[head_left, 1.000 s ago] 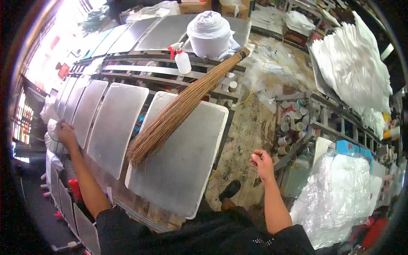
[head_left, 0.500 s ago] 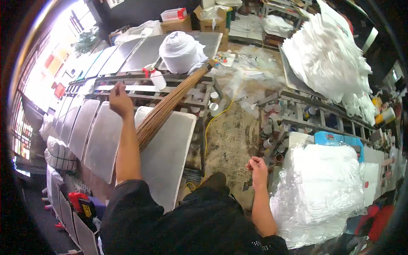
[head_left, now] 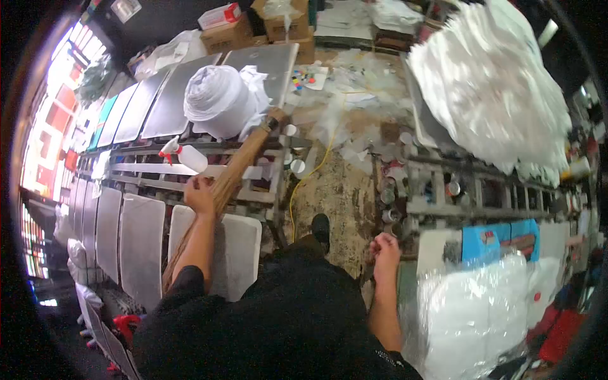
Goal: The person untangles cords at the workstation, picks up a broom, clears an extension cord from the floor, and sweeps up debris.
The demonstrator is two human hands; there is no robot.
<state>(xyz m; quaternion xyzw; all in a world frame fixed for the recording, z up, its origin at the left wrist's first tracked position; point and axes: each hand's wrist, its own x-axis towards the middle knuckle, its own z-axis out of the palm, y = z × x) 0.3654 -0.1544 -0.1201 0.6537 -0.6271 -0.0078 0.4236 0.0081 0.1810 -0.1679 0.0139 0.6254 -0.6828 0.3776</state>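
Note:
My left hand has its fingers curled, just left of the stick broom and in front of the white spray bottle. Whether it touches the broom I cannot tell. The broom lies slanted across the rack, over a grey board. Behind the bottle a large roll of white cloth rests on more grey boards. On the right, my right hand hangs over the edge of the aisle with bent fingers, left of the blue package. It is blurred, and anything in its fingers is too small to make out.
A yellow cord runs along the stained floor. Stacked white sheets fan out at the upper right. Below them are a metal rack and a plastic-wrapped white bundle. Cardboard boxes stand at the back.
The view has shifted forward along the aisle. My left hand has come from the far left boards to beside the broom. My right hand stays low on the right, fingers still bent.

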